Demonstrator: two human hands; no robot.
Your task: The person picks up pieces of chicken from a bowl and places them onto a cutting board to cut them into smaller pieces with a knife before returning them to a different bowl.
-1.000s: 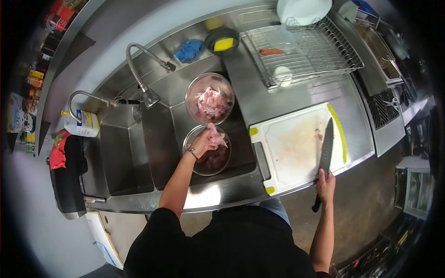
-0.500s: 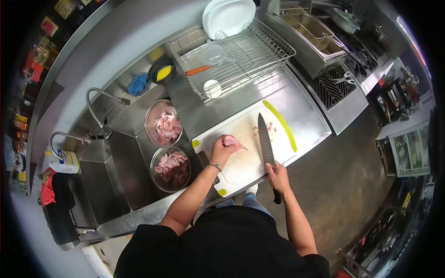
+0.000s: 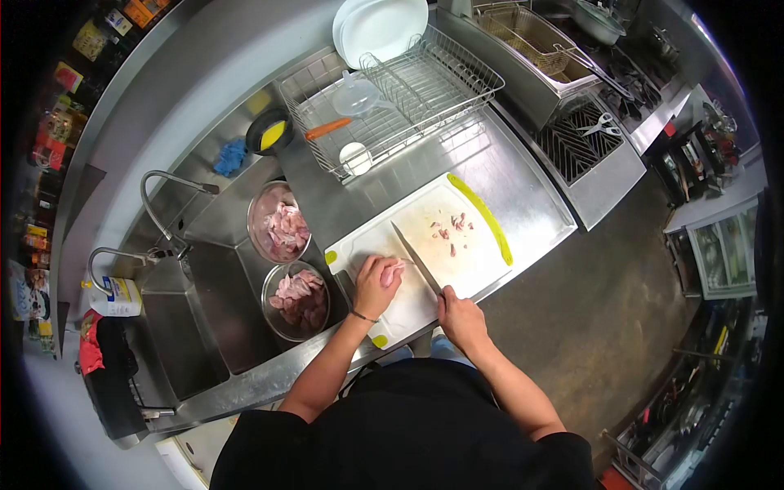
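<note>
My left hand [image 3: 375, 287] is closed on a piece of raw meat [image 3: 393, 273] on the left part of the white cutting board [image 3: 425, 216]. My right hand [image 3: 462, 319] grips the handle of a large knife [image 3: 416, 256], whose blade points up and left across the board, just right of the meat. Small meat scraps [image 3: 452, 229] lie on the board's right part. Left of the board, a metal bowl [image 3: 254, 214] of pale meat pieces stands above a second bowl [image 3: 271, 305] holding more meat.
A wire dish rack [image 3: 486, 97] with plates and a strainer stands behind the board. Double sinks [image 3: 194, 327] with two taps lie to the left. A blue cloth [image 3: 231, 156] and a black pan [image 3: 282, 144] are at the back. Scissors [image 3: 602, 126] rest on a grate at right.
The knife has moved left, from beside the scraps to beside the meat, its blade now slanting left. My left hand has lowered the meat piece towards the board. The whole view has shifted slightly.
</note>
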